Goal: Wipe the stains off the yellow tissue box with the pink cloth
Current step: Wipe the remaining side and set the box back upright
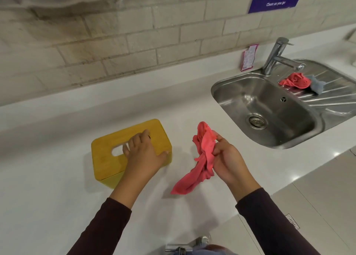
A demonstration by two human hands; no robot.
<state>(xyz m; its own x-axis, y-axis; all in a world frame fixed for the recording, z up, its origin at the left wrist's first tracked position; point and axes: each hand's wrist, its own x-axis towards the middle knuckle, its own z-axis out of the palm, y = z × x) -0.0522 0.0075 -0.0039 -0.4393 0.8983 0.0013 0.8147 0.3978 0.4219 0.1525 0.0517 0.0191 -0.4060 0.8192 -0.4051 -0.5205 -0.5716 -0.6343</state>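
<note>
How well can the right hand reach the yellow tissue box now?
Probably yes: only counter lies between the right hand, gripping the pink cloth, and the yellow tissue box. The left hand grips its top, covering part.

Tissue box (pixel 105 159) on counter (pixel 57 197), cloth (pixel 204 150) to its right, sink (pixel 215 89) further right behind
</note>
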